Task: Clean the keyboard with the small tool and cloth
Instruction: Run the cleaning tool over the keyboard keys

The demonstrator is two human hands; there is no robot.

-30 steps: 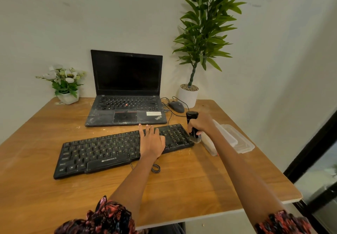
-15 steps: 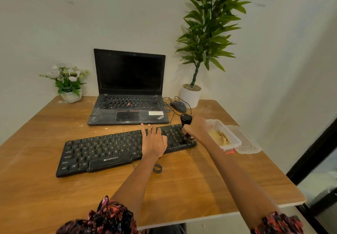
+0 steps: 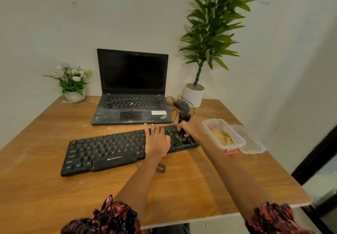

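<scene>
A black keyboard [image 3: 113, 150] lies across the middle of the wooden table [image 3: 191, 188]. My left hand [image 3: 157, 141] rests flat on its right half, fingers spread. My right hand [image 3: 191, 127] grips a small black tool [image 3: 183, 118] held upright, its brush end down on the keys at the keyboard's right end. A clear plastic box [image 3: 221, 135] to the right of the keyboard holds a yellowish cloth [image 3: 221, 136].
An open black laptop [image 3: 132, 90] stands behind the keyboard, with a mouse [image 3: 181, 105] and cables to its right. A tall potted plant [image 3: 194, 93] is at the back right, a small flower pot [image 3: 74, 95] at the back left. The box's lid [image 3: 252, 142] lies beside it.
My right hand moved the tool from the keyboard's right edge leftward onto the keys at the right end. The box and its cloth came into view. My left hand stayed put.
</scene>
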